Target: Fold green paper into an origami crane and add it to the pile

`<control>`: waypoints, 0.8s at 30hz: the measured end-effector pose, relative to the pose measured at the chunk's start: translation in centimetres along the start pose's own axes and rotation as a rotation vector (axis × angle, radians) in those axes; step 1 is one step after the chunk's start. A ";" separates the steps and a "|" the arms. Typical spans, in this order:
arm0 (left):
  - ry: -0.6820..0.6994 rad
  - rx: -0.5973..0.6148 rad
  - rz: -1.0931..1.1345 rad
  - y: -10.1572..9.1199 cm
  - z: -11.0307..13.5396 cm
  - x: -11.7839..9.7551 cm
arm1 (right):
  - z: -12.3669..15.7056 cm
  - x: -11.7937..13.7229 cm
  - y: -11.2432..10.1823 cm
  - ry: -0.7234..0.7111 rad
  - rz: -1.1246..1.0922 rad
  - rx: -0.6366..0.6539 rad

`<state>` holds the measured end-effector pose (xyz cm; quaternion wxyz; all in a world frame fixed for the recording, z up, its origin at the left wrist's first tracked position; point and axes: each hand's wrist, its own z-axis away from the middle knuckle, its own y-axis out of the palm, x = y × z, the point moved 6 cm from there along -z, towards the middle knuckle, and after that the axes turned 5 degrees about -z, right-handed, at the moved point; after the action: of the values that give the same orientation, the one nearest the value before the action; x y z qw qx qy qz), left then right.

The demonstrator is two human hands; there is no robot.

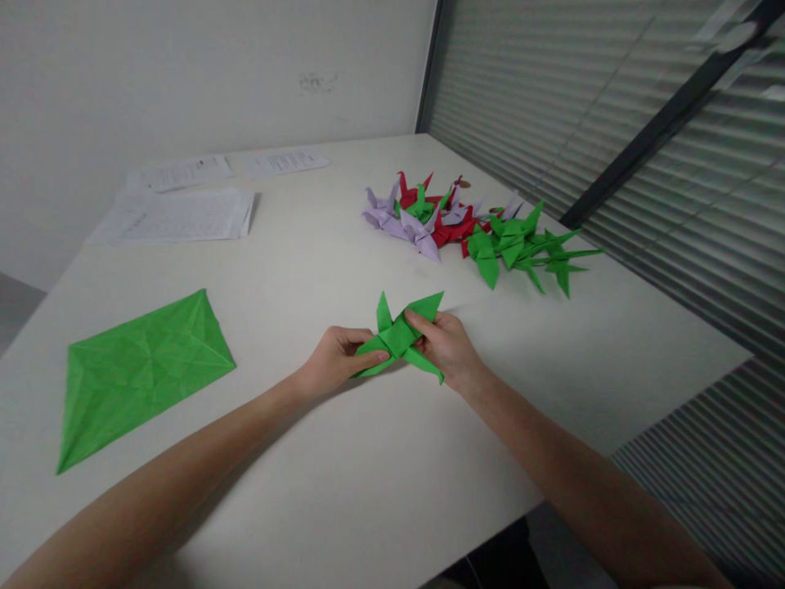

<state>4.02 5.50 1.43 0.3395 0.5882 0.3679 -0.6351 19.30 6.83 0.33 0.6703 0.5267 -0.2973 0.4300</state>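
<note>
A half-folded green paper crane [400, 334] is held just above the white table [343, 499], near its middle. My left hand [336, 360] pinches its left wing, thumb on top. My right hand [446, 343] grips its right side, fingers curled around the paper. Both hands are closed on the same piece.
A creased green square sheet [138, 368] lies flat at the left. A heap of finished green, red and lilac paper cranes [472, 225] sits at the far right, close to the blinds. Printed white papers [184, 214] lie at the back left by the wall.
</note>
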 end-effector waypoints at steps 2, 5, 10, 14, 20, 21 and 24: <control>-0.005 -0.025 0.003 0.0 0.1 0.0 | 0.1 0.0 0.0 -0.002 -0.006 -0.009; -0.014 -0.069 0.033 -0.1 0.1 0.1 | 0.2 0.2 0.1 -0.020 -0.010 -0.026; -0.026 -0.099 0.104 -0.1 0.1 0.5 | 0.4 0.3 0.2 -0.039 -0.019 -0.015; -0.030 -0.005 0.090 0.0 0.1 0.2 | 0.0 0.2 0.1 -0.034 -0.017 0.014; -0.037 0.071 0.032 -0.5 -0.2 -0.2 | -0.1 0.2 0.1 -0.030 0.009 0.023; -0.033 0.055 0.042 -0.6 -0.2 -0.1 | 0.0 0.3 0.1 -0.037 0.010 0.019; -0.017 0.006 0.086 -0.7 -0.2 0.1 | 0.2 0.4 0.2 -0.044 -0.003 0.011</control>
<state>3.54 6.03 1.32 0.3677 0.5990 0.3378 -0.6260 19.36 6.74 0.81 0.6613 0.5403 -0.3089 0.4188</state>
